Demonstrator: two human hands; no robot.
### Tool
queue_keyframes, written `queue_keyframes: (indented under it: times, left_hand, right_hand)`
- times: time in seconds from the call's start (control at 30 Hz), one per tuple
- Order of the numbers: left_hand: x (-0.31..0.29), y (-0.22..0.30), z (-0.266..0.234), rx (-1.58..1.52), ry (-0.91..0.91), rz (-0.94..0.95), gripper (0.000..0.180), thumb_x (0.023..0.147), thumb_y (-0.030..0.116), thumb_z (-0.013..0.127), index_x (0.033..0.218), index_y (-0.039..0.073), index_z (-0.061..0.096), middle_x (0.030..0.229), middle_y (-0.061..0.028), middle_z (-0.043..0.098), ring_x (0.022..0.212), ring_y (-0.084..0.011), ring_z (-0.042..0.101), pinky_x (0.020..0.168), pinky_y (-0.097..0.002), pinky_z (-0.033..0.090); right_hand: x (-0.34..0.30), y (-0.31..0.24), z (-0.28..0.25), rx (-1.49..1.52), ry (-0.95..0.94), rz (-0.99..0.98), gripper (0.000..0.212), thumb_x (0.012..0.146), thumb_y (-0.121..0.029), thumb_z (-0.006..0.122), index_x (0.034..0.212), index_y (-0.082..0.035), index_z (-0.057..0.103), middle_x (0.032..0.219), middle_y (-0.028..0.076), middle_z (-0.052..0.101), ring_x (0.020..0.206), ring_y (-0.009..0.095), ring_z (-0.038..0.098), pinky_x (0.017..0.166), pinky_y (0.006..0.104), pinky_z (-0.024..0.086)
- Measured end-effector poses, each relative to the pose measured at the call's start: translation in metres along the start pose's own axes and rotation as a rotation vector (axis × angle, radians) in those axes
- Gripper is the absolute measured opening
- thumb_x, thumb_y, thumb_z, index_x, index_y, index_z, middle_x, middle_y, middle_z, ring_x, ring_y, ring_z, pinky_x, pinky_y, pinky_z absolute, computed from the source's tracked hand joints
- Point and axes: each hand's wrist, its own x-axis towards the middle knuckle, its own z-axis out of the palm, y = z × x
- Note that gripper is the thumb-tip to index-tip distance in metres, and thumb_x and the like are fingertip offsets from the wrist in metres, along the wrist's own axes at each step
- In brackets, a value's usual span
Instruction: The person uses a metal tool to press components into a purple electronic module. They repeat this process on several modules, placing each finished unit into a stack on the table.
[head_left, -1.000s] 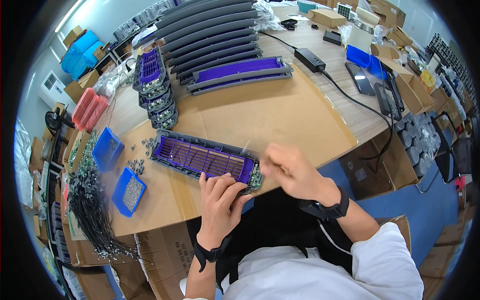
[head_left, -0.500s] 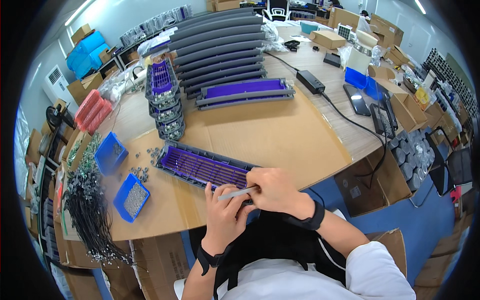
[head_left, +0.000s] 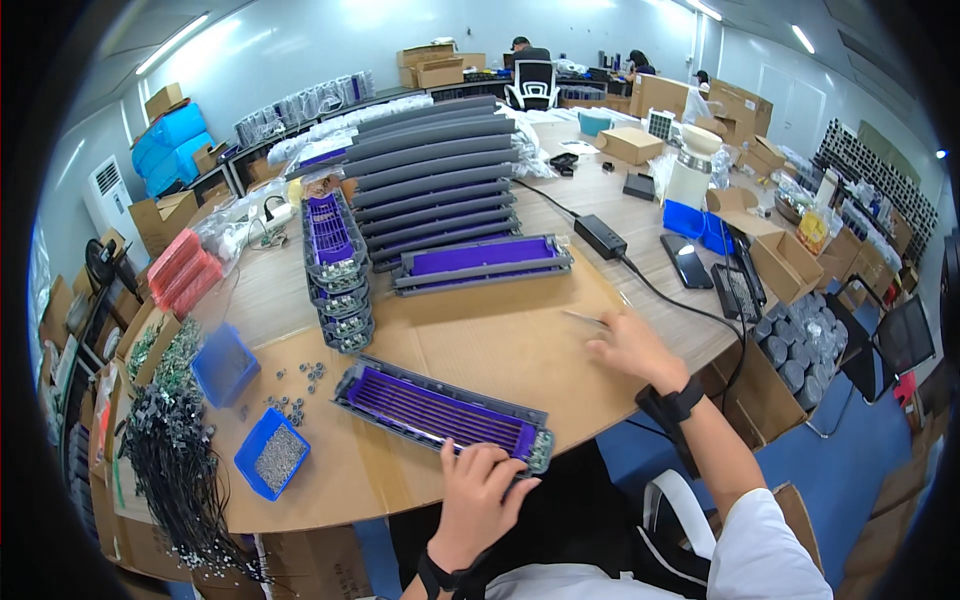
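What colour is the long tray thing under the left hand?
The tray is purple inside with a grey frame; the left hand rests on it, in the head view.
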Motion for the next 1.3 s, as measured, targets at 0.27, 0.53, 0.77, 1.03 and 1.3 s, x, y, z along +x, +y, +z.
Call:
queue_keyframes:
  times: [0.27,0.53,0.77,1.03,1.3]
  left_hand:
    - [0.008,0.018,0.018,-0.074,-0.096,0.021,0.026,0.081,0.022,0.077,0.101,0.009,0.067,0.099,-0.0051,0.057,0.101,-0.0251,0.057,0.103,-0.0558,0.027]
    - [0.016,0.026,0.0,-0.171,-0.153,0.034,0.035,0.083,0.018,0.076,0.114,0.009,0.064,0.114,-0.0076,0.06,0.121,-0.0293,0.055,0.104,-0.0593,0.031]
    - [0.051,0.007,-0.075,-0.085,-0.07,-0.101,0.026,0.079,0.012,0.078,0.104,0.01,0.071,0.111,-0.0097,0.063,0.122,-0.0321,0.056,0.103,-0.047,0.04]
    - [0.1,-0.069,-0.151,-0.264,0.201,-0.565,0.023,0.085,0.01,0.072,0.107,0.002,0.07,0.105,-0.01,0.068,0.11,-0.0247,0.062,0.093,-0.0346,0.048]
    - [0.139,-0.149,-0.204,-0.293,0.382,-0.831,0.046,0.091,0.024,0.07,0.126,-0.003,0.059,0.125,-0.0192,0.061,0.116,-0.0224,0.058,0.098,-0.0324,0.045]
  right_hand:
    - [-0.009,-0.026,0.004,-0.029,-0.157,-0.355,0.043,0.086,-0.027,0.07,0.113,0.005,0.061,0.107,0.026,0.061,0.1,0.041,0.06,0.088,0.0443,0.049]
    - [-0.034,-0.067,0.002,0.307,-0.434,-0.328,0.03,0.081,-0.003,0.066,0.109,0.006,0.059,0.098,0.03,0.063,0.094,0.047,0.062,0.081,0.0496,0.049]
    - [0.047,-0.044,-0.105,0.049,-0.31,-0.479,0.031,0.082,-0.001,0.066,0.111,0.001,0.057,0.097,0.024,0.067,0.096,0.042,0.064,0.081,0.045,0.05]
    - [0.2,-0.027,-0.094,0.072,-0.371,-0.418,0.028,0.088,-0.01,0.064,0.113,0.0,0.059,0.104,0.022,0.067,0.1,0.037,0.063,0.087,0.044,0.048]
    - [0.265,-0.007,-0.017,-0.026,-0.648,-0.404,0.05,0.09,-0.02,0.067,0.132,0.0,0.049,0.127,0.023,0.054,0.123,0.036,0.051,0.105,0.0401,0.04]
